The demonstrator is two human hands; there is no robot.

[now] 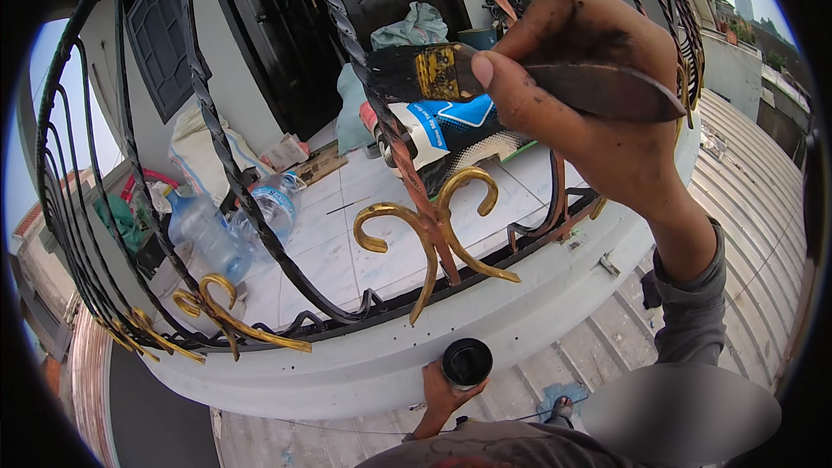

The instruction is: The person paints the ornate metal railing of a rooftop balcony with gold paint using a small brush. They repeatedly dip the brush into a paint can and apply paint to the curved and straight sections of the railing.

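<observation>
My right hand (598, 113), smudged with black, grips a paintbrush (439, 72) by its dark handle. The black-coated bristles touch a twisted railing bar (400, 152), which is black above and reddish brown lower down. Gold scrolls (427, 227) curl out on both sides near that bar's foot. Down by the balcony's outer edge, my left hand (439, 397) is wrapped round a small open can (467, 362) with black paint inside. Most of the left fingers are hidden behind the can.
The curved railing (247, 199) stands on a white ledge (364, 355). Behind it, large clear plastic bottles (204, 230), a white sack (208, 152) and a blue-and-black package (455, 126) lie on the tiled floor (325, 247). Corrugated roofing (750, 199) spreads below and right.
</observation>
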